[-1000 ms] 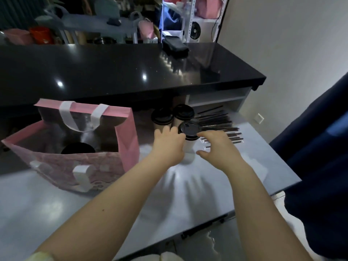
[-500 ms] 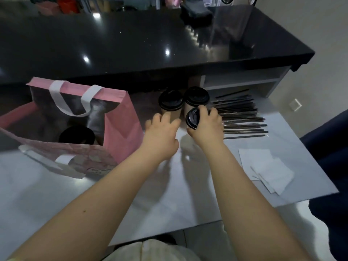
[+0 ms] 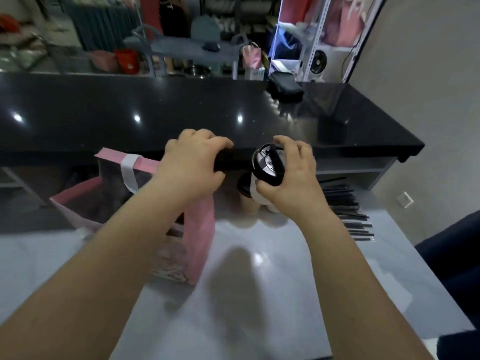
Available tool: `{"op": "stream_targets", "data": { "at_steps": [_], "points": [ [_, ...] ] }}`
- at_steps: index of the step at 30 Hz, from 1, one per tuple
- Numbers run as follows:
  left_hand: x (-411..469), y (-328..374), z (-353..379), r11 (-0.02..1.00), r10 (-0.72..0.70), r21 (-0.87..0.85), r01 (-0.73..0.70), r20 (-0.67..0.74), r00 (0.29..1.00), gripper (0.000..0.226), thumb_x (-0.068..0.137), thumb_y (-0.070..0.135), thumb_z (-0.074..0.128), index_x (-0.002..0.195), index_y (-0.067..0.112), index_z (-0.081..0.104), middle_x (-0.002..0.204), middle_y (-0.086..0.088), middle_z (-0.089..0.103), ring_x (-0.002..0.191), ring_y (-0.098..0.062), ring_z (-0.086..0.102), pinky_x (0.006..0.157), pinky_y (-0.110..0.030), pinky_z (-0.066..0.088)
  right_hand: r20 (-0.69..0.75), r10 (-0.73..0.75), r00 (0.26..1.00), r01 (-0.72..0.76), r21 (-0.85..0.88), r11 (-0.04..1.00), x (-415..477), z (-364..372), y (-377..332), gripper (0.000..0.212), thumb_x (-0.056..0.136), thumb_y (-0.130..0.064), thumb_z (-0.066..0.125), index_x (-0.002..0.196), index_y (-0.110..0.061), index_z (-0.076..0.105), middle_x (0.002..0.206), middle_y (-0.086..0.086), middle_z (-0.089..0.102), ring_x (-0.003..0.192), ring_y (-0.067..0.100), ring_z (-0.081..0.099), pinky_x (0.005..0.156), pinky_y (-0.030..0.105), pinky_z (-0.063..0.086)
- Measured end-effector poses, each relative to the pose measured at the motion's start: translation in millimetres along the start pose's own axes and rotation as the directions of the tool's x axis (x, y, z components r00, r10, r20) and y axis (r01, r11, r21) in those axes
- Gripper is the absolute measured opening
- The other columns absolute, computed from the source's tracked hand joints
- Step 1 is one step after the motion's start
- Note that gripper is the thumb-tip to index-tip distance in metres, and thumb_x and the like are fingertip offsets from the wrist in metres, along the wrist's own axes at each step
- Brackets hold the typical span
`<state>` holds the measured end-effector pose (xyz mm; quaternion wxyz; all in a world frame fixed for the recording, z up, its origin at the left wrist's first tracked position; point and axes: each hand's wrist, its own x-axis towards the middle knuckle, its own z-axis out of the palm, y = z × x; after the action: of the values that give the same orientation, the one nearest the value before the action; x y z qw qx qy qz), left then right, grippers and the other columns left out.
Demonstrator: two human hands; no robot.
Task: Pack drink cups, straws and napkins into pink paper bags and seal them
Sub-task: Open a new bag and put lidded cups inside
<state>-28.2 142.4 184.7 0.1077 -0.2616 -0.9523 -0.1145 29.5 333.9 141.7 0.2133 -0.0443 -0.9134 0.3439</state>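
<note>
Standing near the pale, glossy table [image 3: 259, 294], I see the right hand [image 3: 291, 178] gripping one drink cup [image 3: 268, 165] in the air, just in front of the edge of the black counter [image 3: 181, 113]. The cup is tilted so that its round black plastic lid faces up and toward the person, and light shines on the lid. The fingers [image 3: 296, 149] curl over the far side of the lid and the thumb closes on the near side, so the cup sits between them, against the palm.

The left hand [image 3: 192, 165] is over the upper right edge of the pink paper bag [image 3: 200, 229]. Its fingers are bent in a C shape, but I cannot tell if they pinch the paper or hold nothing. The bag stands open on the table, to the left of the held cup and apart from it. It is one bag, of stiff matte paper with sharp folds, and one flat white handle [image 3: 128, 170] shows on its far rim.

Under the held cup stands a second cup [image 3: 245, 201] with a beige paper body and a black lid (a third may be behind the hand, but it is hidden). To the right lies a loose pile of thin black straws [image 3: 345, 211], too many and too blurred to count.
</note>
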Motion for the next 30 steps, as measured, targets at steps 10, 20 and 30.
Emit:
{"op": "stream_targets", "data": {
  "at_steps": [10, 20, 30],
  "points": [
    [-50, -106, -44, 0.954, -0.069, -0.294, 0.055, -0.036, 0.997, 0.038, 0.08, 0.021, 0.071, 0.116, 0.033, 0.067, 0.112, 0.015, 0.063, 0.109, -0.009, 0.057, 0.097, -0.041, 0.047, -0.088, -0.251, 0.964, 0.256, 0.064, 0.964, 16, 19, -127, 0.078, 0.073, -0.033, 0.07, 0.144, -0.038, 0.037, 0.151, -0.004, 0.027, 0.138, 0.015, 0.018, 0.11, 0.027, 0.021],
    [-78, -160, -35, 0.958, 0.042, -0.288, -0.014, 0.091, 0.995, 0.039, 0.078, 0.029, 0.079, 0.115, 0.034, 0.068, 0.103, 0.014, 0.062, 0.097, -0.01, 0.056, 0.086, -0.037, 0.051, 0.066, -0.265, 0.962, 0.264, 0.027, 0.964, -15, 78, -168, 0.075, 0.076, -0.038, 0.075, 0.141, -0.038, 0.038, 0.141, -0.012, 0.026, 0.133, 0.01, 0.019, 0.106, 0.022, 0.025],
    [-73, -177, -13, 0.974, 0.22, -0.132, -0.182, 0.397, 0.891, 0.091, 0.069, 0.05, 0.08, 0.146, 0.04, 0.032, 0.152, 0.009, 0.031, 0.144, -0.019, 0.017, 0.12, -0.05, 0.013, 0.165, -0.081, 0.983, 0.069, 0.075, 0.995, -35, 101, -178, 0.074, 0.074, -0.034, 0.073, 0.137, -0.045, 0.036, 0.13, -0.018, 0.03, 0.121, 0.007, 0.03, 0.093, 0.019, 0.03]
  ]
}}
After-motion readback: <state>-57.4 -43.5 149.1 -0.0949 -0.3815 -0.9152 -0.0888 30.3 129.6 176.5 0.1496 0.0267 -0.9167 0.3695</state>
